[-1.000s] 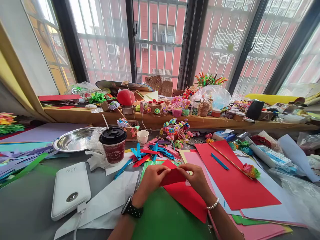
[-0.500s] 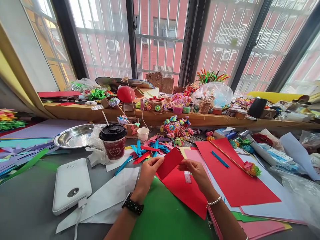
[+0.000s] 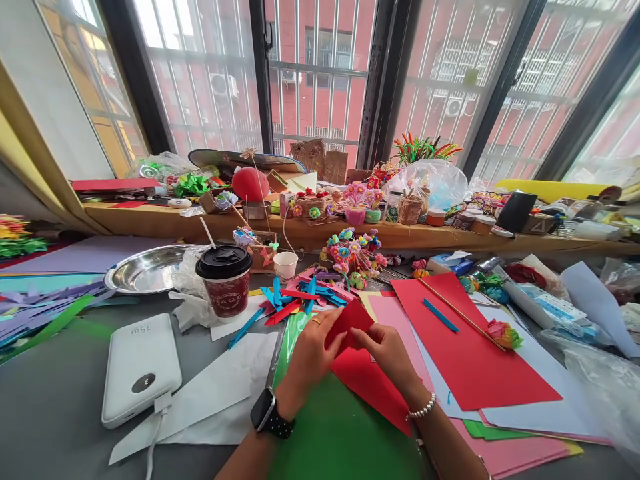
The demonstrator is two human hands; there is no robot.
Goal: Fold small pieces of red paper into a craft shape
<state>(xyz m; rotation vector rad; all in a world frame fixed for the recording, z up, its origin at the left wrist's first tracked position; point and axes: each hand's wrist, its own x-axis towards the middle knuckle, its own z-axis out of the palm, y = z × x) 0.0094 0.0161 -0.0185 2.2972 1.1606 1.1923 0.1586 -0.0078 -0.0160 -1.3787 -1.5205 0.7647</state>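
Observation:
In the middle of the view, a small piece of red paper (image 3: 356, 317) is held up by both hands. My left hand (image 3: 314, 350), with a ring and a black watch, is closed on its left side, thumb in front. My right hand (image 3: 391, 353), wearing a beaded bracelet, pinches its lower right part. The fingers cover much of the paper, so its exact fold is hidden. Below it lies a larger red sheet (image 3: 369, 388), partly behind my right hand and forearm. Under the hands spreads a shiny green sheet (image 3: 330, 433).
Blue and red paper strips (image 3: 305, 293) are heaped beyond my hands. A lidded coffee cup (image 3: 225, 283) and a white power bank (image 3: 143, 370) with a cable stand left. Right are a large red sheet (image 3: 470, 347) and a stick with a paper flower (image 3: 503, 333). Crafts crowd the windowsill.
My hands have drawn closer together on the small red paper. My left hand has shifted right, its fingers now wrapped further over the paper, which looked flatter before.

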